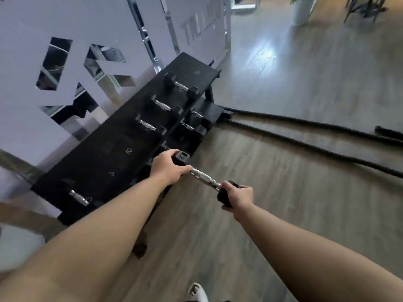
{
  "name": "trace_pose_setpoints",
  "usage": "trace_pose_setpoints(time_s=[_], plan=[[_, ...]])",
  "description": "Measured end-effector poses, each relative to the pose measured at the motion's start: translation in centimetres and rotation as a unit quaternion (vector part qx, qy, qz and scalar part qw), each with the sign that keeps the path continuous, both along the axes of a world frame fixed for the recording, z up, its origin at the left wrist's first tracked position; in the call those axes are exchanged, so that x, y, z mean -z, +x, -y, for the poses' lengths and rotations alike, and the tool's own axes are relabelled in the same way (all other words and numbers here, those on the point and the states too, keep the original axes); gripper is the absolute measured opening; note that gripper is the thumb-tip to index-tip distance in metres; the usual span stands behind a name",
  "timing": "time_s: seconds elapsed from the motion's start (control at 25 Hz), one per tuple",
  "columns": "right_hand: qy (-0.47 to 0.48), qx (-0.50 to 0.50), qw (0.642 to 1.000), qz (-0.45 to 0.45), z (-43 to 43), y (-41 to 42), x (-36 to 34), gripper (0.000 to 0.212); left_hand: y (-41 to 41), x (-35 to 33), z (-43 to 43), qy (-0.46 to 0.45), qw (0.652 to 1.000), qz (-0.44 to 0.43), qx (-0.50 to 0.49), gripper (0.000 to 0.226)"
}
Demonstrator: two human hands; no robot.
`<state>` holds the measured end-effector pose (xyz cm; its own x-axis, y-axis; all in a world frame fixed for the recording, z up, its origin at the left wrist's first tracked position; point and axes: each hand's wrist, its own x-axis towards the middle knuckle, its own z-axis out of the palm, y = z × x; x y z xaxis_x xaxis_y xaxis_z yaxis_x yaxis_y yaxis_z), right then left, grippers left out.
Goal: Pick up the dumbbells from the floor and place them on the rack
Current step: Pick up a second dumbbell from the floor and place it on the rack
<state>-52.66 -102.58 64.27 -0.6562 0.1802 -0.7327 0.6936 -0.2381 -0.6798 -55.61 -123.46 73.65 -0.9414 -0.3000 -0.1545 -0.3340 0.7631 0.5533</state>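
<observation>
I hold one dumbbell (204,177) with a silver handle and black hex heads, level in the air beside the rack's front edge. My left hand (168,166) grips its far head. My right hand (238,196) grips its near head. The black tiered rack (104,162) runs diagonally along the white wall at left. Several dumbbells rest on its top shelf, among them one at the far end (180,86) and one at the near end (79,198). Two more dumbbells (193,124) lie on the lower shelf.
Thick black battle ropes (305,136) stretch across the wooden floor to the right from the rack's far end. A white planter (302,10) stands at the top right. A white shoe (197,292) shows at the bottom edge. The white wall panel (65,62) has cut-out openings.
</observation>
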Motion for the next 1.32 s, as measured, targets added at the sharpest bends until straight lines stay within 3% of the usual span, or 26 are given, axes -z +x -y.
trace_pose_setpoints(time_s=[0.12, 0.28, 0.76, 0.92, 1.32], plan=[[-0.011, -0.011, 1.000, -0.002, 10.1, 0.5, -0.4, 0.045, 0.9, -0.2, 9.8, -0.022, 1.000, -0.005, -0.019, 0.086], [0.037, -0.017, 0.999, -0.033, 19.2, -0.7, -0.2, 0.067, 0.8, -0.5, 19.1, -0.009, 0.999, 0.018, -0.043, 0.088], [0.076, -0.161, 0.984, 0.019, 30.7, -14.3, 2.3, 0.074, -7.9, 3.0, 30.3, 0.002, 0.984, 0.061, -0.169, 0.084], [0.077, -0.218, 0.973, 0.020, 34.8, -18.0, 2.8, 0.084, -10.3, 3.2, 34.0, -0.009, 0.975, 0.068, -0.209, 0.082], [0.077, -0.197, 0.976, 0.048, 43.4, -20.3, 6.9, 0.076, -14.5, 6.5, 43.0, -0.013, 0.979, 0.114, -0.170, 0.079]])
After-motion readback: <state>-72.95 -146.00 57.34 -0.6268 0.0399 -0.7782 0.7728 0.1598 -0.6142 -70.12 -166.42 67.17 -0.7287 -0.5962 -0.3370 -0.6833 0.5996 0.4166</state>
